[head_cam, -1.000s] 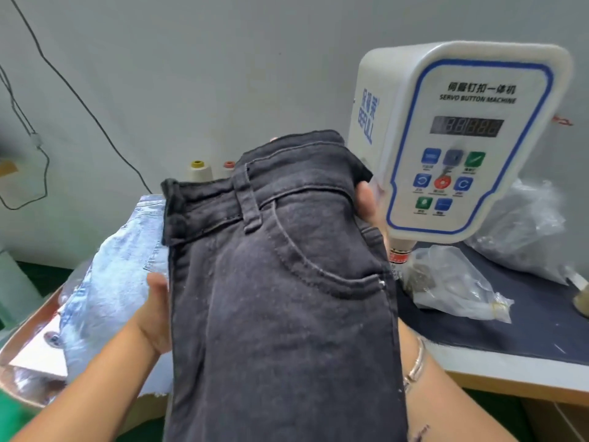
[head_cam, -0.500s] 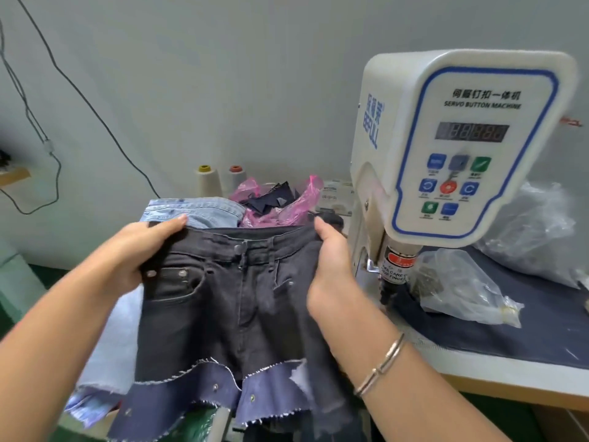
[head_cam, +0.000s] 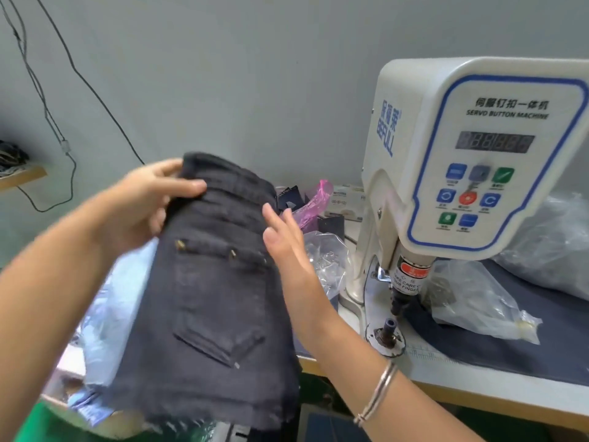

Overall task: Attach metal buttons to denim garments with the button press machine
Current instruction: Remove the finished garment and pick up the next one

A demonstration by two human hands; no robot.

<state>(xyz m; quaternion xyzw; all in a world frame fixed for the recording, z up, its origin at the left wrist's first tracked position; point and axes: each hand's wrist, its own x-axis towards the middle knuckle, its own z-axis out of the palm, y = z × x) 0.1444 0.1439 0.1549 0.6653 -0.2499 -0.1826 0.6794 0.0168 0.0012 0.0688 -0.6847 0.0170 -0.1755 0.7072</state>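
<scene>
Head view: left hand [head_cam: 143, 202] at 9 o'clock grips the waistband of the dark denim shorts [head_cam: 207, 298], which hang mid-frame, held up and blurred. Right hand [head_cam: 283, 237] has straight fingers against the shorts' right edge, holding nothing. Button press machine [head_cam: 471, 161] sits at 3 o'clock on the table [head_cam: 478, 393].

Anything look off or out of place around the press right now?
Nothing damaged or spilled. One oddity: a clear plastic bag lies right beside the button press machine plunger. The dark denim shorts are off the die, gripped by the left hand.
</scene>
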